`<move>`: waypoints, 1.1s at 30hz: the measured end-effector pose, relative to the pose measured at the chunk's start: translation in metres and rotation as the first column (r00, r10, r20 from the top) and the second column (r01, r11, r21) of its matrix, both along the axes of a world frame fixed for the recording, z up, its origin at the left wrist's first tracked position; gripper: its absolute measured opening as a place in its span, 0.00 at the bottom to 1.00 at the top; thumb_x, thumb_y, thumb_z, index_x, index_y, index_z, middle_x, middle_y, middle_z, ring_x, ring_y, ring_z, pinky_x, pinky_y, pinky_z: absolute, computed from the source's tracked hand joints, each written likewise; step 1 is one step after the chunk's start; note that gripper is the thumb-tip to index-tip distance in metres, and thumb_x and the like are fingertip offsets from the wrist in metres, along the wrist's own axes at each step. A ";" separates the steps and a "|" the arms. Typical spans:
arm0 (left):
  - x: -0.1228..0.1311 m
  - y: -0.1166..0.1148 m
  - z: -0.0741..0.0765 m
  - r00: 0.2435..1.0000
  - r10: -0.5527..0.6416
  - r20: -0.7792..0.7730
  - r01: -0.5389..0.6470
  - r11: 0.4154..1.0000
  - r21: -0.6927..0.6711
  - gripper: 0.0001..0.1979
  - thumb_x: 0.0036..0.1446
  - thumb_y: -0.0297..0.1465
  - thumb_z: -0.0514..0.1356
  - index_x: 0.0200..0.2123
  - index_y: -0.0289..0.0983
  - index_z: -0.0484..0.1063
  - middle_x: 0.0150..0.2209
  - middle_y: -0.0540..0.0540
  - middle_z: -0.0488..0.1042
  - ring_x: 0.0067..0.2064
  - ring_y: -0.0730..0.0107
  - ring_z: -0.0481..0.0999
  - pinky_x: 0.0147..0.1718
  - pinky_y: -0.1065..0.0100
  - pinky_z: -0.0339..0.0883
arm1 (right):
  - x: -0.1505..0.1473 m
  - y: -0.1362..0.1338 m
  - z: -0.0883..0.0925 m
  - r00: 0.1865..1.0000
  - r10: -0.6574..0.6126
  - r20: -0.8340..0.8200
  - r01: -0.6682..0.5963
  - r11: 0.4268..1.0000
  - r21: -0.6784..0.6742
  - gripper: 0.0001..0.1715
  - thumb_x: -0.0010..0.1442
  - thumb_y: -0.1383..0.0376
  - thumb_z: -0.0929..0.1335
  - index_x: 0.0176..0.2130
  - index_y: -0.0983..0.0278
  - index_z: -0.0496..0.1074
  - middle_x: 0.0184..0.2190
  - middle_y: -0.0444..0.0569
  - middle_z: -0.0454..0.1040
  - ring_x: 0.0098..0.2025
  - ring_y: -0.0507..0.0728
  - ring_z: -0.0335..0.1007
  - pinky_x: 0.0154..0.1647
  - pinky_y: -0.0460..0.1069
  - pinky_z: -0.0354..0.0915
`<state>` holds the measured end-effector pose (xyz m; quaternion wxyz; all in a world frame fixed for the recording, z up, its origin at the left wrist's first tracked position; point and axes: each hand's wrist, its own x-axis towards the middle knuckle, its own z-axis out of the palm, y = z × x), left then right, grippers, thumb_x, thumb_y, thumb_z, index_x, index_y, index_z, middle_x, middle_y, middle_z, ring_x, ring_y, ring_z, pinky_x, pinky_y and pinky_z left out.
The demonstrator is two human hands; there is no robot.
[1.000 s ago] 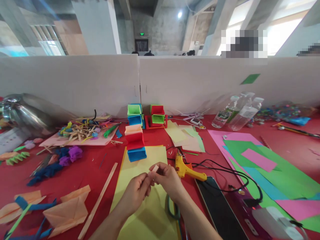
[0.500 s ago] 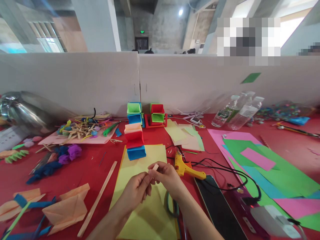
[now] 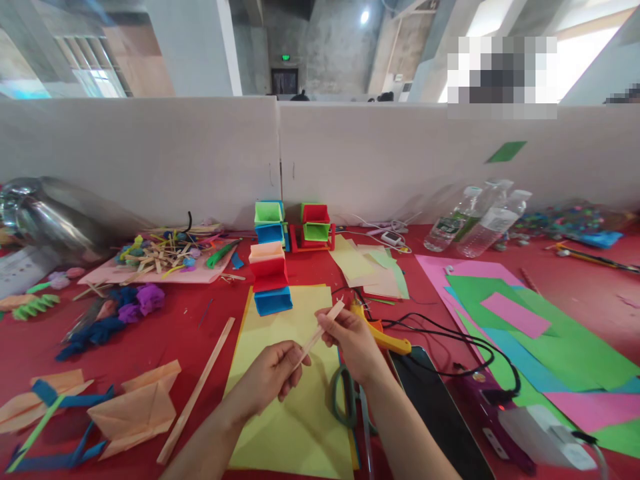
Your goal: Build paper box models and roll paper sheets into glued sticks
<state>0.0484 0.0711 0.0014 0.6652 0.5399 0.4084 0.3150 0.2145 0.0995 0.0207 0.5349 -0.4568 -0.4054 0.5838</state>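
A short strip of pale orange folded paper [image 3: 316, 339] slants between my hands above the yellow paper sheets [image 3: 280, 427]. My left hand [image 3: 277, 373] pinches its lower end, and my right hand [image 3: 345, 333] grips it near the upper end. Just beyond stand folded-paper boxes, an orange and red one [image 3: 269, 273] and a blue one [image 3: 273, 301]. A yellow hot glue gun [image 3: 387, 338] lies behind my right hand, partly hidden. Green-handled scissors [image 3: 345, 400] rest beside my right wrist. Left of my left arm lies a longer pale strip [image 3: 200, 387].
Black cables [image 3: 450, 327] run from the glue gun area to a purple power strip [image 3: 493, 413]. A phone [image 3: 435, 413] lies at right, near coloured paper sheets [image 3: 555, 333]. Water bottles [image 3: 490, 227] lean at the partition [image 3: 380, 153]. Folded orange paper [image 3: 135, 407] is at left.
My hands have moved apart, the right one up and to the right. More of the strip now shows between them, and the scissors are more exposed.
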 end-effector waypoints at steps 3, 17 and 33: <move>0.001 0.001 0.001 1.000 0.006 -0.014 -0.006 1.000 -0.001 0.18 0.57 0.45 0.51 0.31 0.34 0.65 0.18 0.56 0.59 0.16 0.82 0.55 0.13 0.78 0.49 | -0.010 -0.005 -0.001 0.997 0.080 0.019 -0.079 0.996 -0.032 0.16 0.40 0.60 0.75 0.27 0.68 0.73 0.16 0.41 0.67 0.17 0.46 0.57 0.19 0.44 0.53; 0.006 -0.002 0.003 0.993 0.021 -0.114 -0.009 0.994 0.105 0.17 0.58 0.44 0.49 0.31 0.35 0.64 0.19 0.56 0.59 0.17 0.80 0.55 0.15 0.77 0.50 | 0.003 0.003 -0.003 0.999 -0.046 -0.023 0.045 0.997 -0.057 0.15 0.42 0.59 0.73 0.28 0.67 0.73 0.19 0.41 0.68 0.19 0.46 0.56 0.20 0.44 0.53; -0.010 0.007 0.001 0.990 -0.128 0.065 0.134 0.985 -0.112 0.17 0.56 0.42 0.54 0.37 0.32 0.70 0.21 0.52 0.66 0.18 0.80 0.64 0.17 0.76 0.58 | 0.028 0.010 0.004 0.986 -0.161 -0.049 0.160 0.987 -0.022 0.14 0.39 0.60 0.75 0.26 0.65 0.73 0.19 0.40 0.67 0.19 0.46 0.56 0.20 0.44 0.54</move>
